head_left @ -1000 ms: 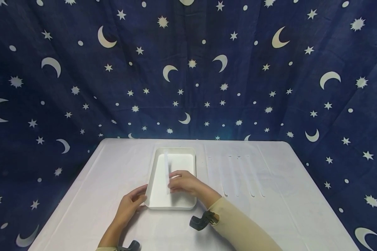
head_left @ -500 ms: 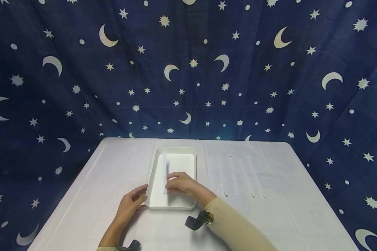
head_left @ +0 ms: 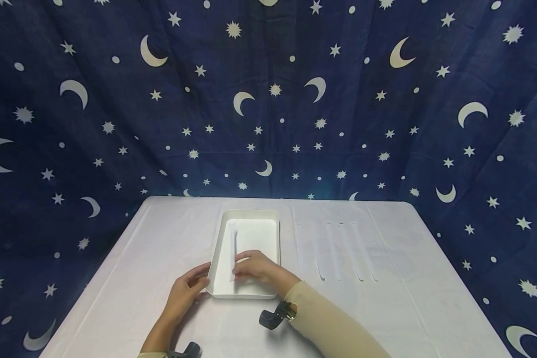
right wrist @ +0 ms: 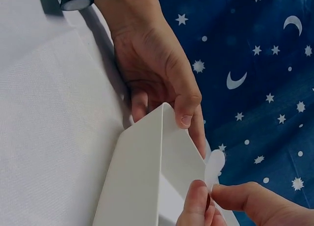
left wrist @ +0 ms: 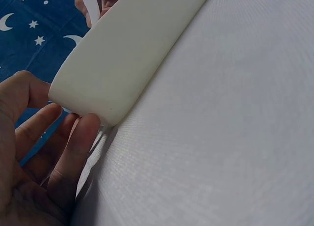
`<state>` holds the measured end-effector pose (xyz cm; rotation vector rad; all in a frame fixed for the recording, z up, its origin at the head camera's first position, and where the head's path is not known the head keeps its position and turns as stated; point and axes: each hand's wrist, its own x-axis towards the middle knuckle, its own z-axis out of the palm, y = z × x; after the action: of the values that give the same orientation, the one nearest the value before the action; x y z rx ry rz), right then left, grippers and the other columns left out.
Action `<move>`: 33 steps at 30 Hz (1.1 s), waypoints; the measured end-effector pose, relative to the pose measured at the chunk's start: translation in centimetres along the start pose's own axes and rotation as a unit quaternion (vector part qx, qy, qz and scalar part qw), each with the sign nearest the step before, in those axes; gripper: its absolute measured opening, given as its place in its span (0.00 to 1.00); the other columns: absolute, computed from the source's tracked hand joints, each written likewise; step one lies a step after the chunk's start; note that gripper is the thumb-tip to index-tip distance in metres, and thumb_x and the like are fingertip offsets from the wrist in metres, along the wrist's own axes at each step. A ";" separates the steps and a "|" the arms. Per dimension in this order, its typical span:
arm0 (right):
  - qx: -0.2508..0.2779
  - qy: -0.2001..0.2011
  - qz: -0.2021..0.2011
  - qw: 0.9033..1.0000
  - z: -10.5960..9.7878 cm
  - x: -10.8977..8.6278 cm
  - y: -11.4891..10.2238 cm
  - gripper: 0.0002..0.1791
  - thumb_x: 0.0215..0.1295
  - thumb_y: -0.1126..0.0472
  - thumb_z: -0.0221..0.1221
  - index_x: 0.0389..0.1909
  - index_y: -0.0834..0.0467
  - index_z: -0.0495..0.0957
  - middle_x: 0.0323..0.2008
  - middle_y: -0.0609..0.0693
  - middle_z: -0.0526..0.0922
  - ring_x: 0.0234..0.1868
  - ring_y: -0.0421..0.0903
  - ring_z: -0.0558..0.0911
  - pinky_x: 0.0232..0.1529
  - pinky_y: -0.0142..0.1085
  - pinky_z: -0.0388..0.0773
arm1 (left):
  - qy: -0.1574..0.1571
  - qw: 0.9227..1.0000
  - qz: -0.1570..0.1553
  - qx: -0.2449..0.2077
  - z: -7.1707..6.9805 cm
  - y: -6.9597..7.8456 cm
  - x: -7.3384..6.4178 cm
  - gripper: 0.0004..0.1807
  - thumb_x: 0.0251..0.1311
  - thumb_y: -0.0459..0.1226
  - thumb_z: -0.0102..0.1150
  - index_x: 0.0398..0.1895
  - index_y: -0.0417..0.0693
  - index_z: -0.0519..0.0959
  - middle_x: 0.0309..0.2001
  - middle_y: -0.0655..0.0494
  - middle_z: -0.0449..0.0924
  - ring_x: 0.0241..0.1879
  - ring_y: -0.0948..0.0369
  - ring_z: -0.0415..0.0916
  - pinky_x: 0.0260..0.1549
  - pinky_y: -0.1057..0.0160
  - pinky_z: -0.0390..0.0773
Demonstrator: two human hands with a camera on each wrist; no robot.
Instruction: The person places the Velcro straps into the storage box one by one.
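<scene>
A white rectangular tray (head_left: 258,233) with raised walls lies at mid-table. My left hand (head_left: 184,293) grips its near left corner, the thumb over the rim and the fingers against the outer wall. Over the tray's left half, my right hand (head_left: 258,268) pinches a thin white strip (head_left: 232,248) near its close end. Lengthwise along the left wall runs this strip, low within the tray. The right wrist view shows the strip's rounded, flat tip (right wrist: 215,164) sticking out past the thumb and finger.
Right of the tray, several similar pale strips (head_left: 350,253) lie side by side on the white tablecloth (head_left: 411,308), faint against it. A dark blue curtain (head_left: 268,109) with moons and stars hangs behind the table.
My right hand has shifted left and slightly toward me with the strip, which now sits nearer the tray's left wall. The left hand and the tray have stayed put.
</scene>
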<state>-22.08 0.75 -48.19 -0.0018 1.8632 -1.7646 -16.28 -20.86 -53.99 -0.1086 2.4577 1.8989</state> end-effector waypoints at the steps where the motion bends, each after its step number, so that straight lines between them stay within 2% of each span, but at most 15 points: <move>1: 0.000 0.000 0.001 1.000 0.0 0.1 0.0 0.27 0.52 0.77 0.63 0.56 0.72 0.73 0.33 0.59 0.85 0.24 0.42 0.84 0.39 0.36 0.88 | 0.000 1.000 0.000 0.001 0.0 0.0 0.0 0.26 0.61 0.39 0.64 0.63 0.46 0.75 0.60 0.41 0.78 0.55 0.46 0.80 0.37 0.64 0.87; 9: 0.006 0.003 0.013 1.000 0.5 0.3 0.1 0.24 0.51 0.77 0.63 0.53 0.71 0.75 0.31 0.58 0.85 0.24 0.43 0.85 0.38 0.36 0.88 | 0.001 1.000 -0.006 0.003 0.0 0.1 0.0 0.26 0.61 0.40 0.64 0.63 0.46 0.75 0.60 0.41 0.78 0.55 0.46 0.79 0.38 0.64 0.87; 19: 0.008 0.002 0.017 1.000 0.8 0.7 0.1 0.24 0.52 0.77 0.62 0.54 0.72 0.74 0.34 0.59 0.84 0.32 0.50 0.88 0.41 0.38 0.88 | 0.005 1.000 -0.004 0.007 0.2 0.1 0.0 0.26 0.61 0.39 0.64 0.63 0.46 0.75 0.60 0.41 0.77 0.55 0.46 0.80 0.37 0.64 0.87; 23: 0.011 -0.003 0.020 1.000 0.9 1.0 0.1 0.24 0.53 0.77 0.62 0.53 0.73 0.74 0.32 0.58 0.83 0.29 0.47 0.87 0.40 0.37 0.88 | 0.005 1.000 -0.003 0.004 0.2 0.1 0.0 0.26 0.61 0.40 0.64 0.63 0.46 0.75 0.60 0.42 0.77 0.55 0.45 0.79 0.37 0.64 0.87; 30: 0.027 -0.015 0.021 0.999 1.0 1.7 0.1 0.25 0.53 0.77 0.62 0.54 0.74 0.72 0.34 0.57 0.79 0.25 0.43 0.84 0.39 0.35 0.88 | 0.009 0.999 0.003 0.041 0.3 0.1 -0.1 0.28 0.60 0.46 0.64 0.64 0.50 0.74 0.61 0.44 0.78 0.55 0.48 0.80 0.35 0.67 0.86; 33: 0.021 -0.011 0.021 1.000 1.0 1.6 -0.1 0.24 0.53 0.77 0.62 0.53 0.74 0.72 0.33 0.57 0.79 0.25 0.43 0.84 0.39 0.36 0.88 | 0.011 0.999 0.001 0.038 0.3 0.2 -0.2 0.28 0.60 0.46 0.64 0.64 0.50 0.75 0.61 0.44 0.78 0.55 0.48 0.80 0.34 0.67 0.86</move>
<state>-23.07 -0.83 -48.75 0.0320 1.7976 -1.7678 -16.14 -20.48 -53.87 -0.1240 2.5405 1.8127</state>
